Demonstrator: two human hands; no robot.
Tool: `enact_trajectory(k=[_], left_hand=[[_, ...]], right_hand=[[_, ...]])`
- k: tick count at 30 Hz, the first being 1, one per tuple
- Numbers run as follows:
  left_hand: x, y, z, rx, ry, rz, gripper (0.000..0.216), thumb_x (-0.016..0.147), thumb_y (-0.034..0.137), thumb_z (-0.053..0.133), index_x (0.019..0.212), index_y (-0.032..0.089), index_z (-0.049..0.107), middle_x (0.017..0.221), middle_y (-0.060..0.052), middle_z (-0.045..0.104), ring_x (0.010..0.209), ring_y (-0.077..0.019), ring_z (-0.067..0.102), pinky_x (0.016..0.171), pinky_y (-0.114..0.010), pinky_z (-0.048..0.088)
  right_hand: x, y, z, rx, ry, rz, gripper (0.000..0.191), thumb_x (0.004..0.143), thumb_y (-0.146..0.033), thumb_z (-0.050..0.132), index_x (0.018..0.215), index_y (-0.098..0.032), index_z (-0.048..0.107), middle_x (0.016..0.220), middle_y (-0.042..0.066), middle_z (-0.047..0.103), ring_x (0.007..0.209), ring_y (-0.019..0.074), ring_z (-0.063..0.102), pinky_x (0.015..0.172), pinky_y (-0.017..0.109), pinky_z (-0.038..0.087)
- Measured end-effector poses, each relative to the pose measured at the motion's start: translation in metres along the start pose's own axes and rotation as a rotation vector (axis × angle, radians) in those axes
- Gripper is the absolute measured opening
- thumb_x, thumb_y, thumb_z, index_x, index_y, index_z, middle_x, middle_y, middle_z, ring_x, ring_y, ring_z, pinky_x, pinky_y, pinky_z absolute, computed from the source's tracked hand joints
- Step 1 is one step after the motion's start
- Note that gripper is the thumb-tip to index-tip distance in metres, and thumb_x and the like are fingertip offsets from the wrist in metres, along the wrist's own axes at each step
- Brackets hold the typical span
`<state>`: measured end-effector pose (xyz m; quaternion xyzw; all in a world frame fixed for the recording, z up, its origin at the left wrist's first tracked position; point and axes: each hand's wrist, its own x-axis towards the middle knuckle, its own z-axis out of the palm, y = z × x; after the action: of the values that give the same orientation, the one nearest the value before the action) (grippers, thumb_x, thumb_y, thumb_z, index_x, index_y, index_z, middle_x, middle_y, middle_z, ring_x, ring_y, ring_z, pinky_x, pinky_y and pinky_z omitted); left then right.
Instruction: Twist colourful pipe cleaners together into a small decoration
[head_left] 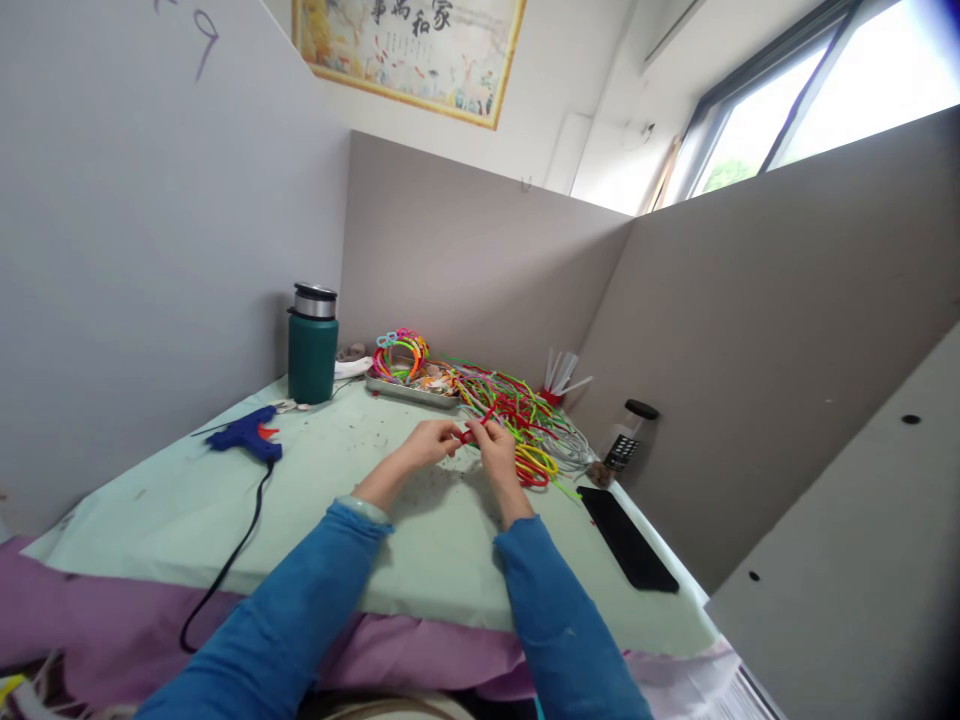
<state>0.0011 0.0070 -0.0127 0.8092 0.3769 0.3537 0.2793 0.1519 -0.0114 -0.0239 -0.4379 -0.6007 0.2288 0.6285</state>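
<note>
Blue sleeves (420, 600) are reaching forward over the pale green mat (187, 520) as we are working. We are pinching a red stem (471, 432) between both hands: our left hand (431, 442) and right hand (499, 445) are each closing fingertips on it, just above the mat. Beyond them a pile (517, 415) of coloured stems is lying beside a metal tray (409, 388). A blue glue gun (244, 435) is resting at the left, near a green flask (313, 345). A black phone (628, 538) is lying at the right.

blue long sleeves (300, 600), pale wristband (363, 508)
</note>
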Motion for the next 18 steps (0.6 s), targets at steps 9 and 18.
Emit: enact_trajectory(k=[9,18], left_hand=[[-0.003,0.002,-0.002,0.121,-0.006,-0.002,0.022,0.068,0.017,0.045,0.072,0.013,0.066,0.062,-0.002,0.064,0.058,-0.0132,0.054,0.056,-0.022,0.037],[0.003,-0.002,-0.005,-0.064,0.174,-0.134,0.017,0.072,0.022,0.049,0.071,0.013,0.063,0.063,-0.001,0.06,0.058,-0.0109,0.048,0.055,-0.021,0.035]], right_hand=[[-0.01,-0.007,0.003,-0.202,-0.168,-0.261,0.026,0.085,-0.038,0.051,0.076,-0.018,0.065,0.073,0.003,0.06,0.073,0.0156,0.053,0.069,0.027,0.042],[-0.012,-0.012,0.005,-0.192,-0.138,-0.353,0.02,0.083,-0.035,0.056,0.08,-0.021,0.069,0.08,0.004,0.064,0.077,0.0174,0.056,0.073,0.03,0.043]])
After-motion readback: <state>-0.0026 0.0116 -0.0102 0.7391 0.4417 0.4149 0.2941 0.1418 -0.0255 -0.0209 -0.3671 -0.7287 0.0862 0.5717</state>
